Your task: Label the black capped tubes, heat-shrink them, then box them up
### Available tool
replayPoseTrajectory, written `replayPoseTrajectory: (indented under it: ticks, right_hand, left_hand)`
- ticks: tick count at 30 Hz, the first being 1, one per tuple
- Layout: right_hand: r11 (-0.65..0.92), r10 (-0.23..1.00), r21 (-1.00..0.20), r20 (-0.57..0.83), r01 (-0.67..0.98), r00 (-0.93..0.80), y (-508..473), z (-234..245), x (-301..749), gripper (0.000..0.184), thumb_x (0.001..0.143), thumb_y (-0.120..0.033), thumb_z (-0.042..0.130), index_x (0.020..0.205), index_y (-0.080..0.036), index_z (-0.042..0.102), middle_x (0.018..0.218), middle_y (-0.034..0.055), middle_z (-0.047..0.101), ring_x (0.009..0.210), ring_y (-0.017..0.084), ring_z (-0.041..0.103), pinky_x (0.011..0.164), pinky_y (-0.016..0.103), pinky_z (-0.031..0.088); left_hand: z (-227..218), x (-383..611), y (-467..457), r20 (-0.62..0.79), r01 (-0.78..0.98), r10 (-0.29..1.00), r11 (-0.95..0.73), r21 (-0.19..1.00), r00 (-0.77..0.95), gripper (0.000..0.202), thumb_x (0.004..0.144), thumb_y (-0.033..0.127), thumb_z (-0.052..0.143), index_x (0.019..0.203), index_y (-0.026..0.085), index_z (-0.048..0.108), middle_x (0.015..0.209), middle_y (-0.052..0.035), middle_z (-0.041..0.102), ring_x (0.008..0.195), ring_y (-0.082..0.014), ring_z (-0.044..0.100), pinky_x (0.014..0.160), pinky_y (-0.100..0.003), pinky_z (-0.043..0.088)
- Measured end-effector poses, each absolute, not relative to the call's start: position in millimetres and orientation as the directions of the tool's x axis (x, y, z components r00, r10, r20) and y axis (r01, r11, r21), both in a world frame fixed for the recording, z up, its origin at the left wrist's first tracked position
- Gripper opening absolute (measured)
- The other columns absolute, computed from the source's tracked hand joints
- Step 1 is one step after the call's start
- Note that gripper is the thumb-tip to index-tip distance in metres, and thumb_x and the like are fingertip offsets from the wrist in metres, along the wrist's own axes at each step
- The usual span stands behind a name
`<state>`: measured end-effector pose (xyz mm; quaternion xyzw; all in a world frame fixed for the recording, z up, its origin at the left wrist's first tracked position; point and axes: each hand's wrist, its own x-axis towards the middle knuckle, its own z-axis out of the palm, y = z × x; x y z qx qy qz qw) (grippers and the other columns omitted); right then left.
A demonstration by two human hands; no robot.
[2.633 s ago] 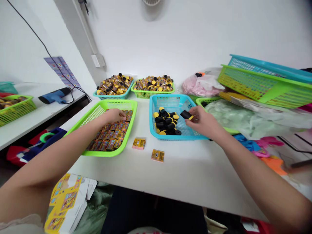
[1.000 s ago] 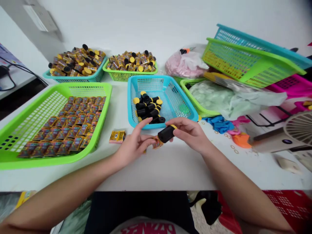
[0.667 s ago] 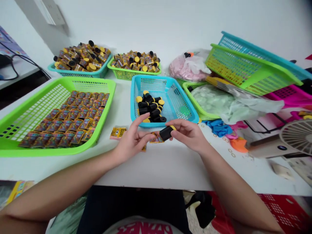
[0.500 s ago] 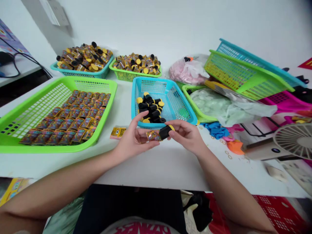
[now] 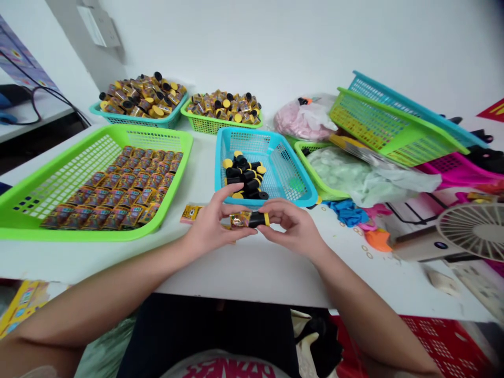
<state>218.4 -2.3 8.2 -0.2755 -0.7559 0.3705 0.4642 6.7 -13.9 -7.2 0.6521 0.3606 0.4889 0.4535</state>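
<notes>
My left hand (image 5: 210, 223) pinches a small printed yellow-brown sleeve (image 5: 239, 219) above the white table (image 5: 275, 262). My right hand (image 5: 291, 227) grips a black tube with a yellow cap (image 5: 258, 218), its end partly inside the sleeve. Just behind the hands stands a blue basket (image 5: 293, 168) holding several black tubes with yellow caps (image 5: 244, 176). To the left a large green basket (image 5: 79, 157) holds rows of flat printed sleeves (image 5: 118, 194). One loose sleeve (image 5: 191, 213) lies on the table beside my left hand.
Two baskets of wrapped tubes (image 5: 137, 100) (image 5: 224, 107) stand at the back. Right of the blue basket are a green basket with pale plastic bags (image 5: 346, 168), a pink bag (image 5: 299, 118), stacked tilted baskets (image 5: 394, 126), a small fan (image 5: 468, 236) and coloured scraps (image 5: 354, 210).
My hands came together from the baskets. The left brought a printed sleeve up, and the right has pushed the black tube further into it since half a second ago.
</notes>
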Motion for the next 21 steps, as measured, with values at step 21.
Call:
replayPoseTrajectory:
  ticks: [21]
  right_hand:
    - [0.785, 0.535, -0.615, 0.605, 0.081, -0.590, -9, -2, 211, 0.036, 0.090, -0.043, 0.064, 0.119, -0.029, 0.050, 0.139, 0.0101, 0.059, 0.134, 0.024, 0.050, 0.104, 0.053, 0.046]
  left_hand:
    - [6, 11, -8, 0.121, -0.290, 0.850, 0.038, 0.956, 0.513, 0.120, 0.070, 0.023, 0.084, 0.152, 0.027, -0.004, 0.073, 0.0035, 0.073, 0.063, -0.0150, 0.069, 0.057, -0.023, 0.053]
